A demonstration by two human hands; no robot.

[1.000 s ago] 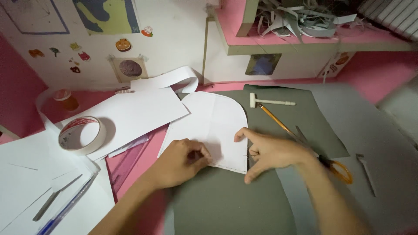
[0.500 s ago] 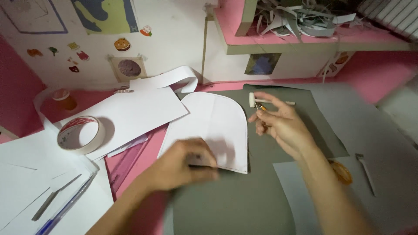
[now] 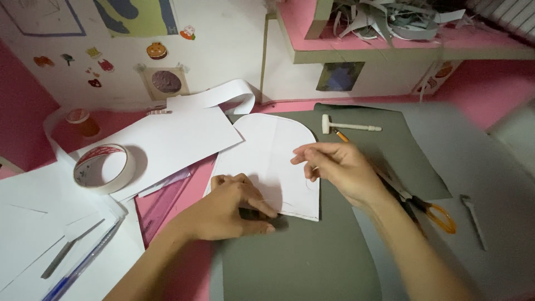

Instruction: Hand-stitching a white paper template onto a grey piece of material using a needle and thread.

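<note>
While the left hand [image 3: 237, 207] kept its fingertips pressed on the paper pattern's [image 3: 271, 159] lower edge, the right hand [image 3: 334, 167] had come back from the small mallet [image 3: 350, 126], fingers loosely curled, apparently empty; the pattern lay on grey sheet [image 3: 312, 251], long axis running away, rounded end farthest.

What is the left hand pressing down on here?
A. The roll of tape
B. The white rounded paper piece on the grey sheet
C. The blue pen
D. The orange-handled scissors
B: the left hand presses its fingertips on the lower edge of the white rounded paper piece, which lies on the grey sheet.
</note>
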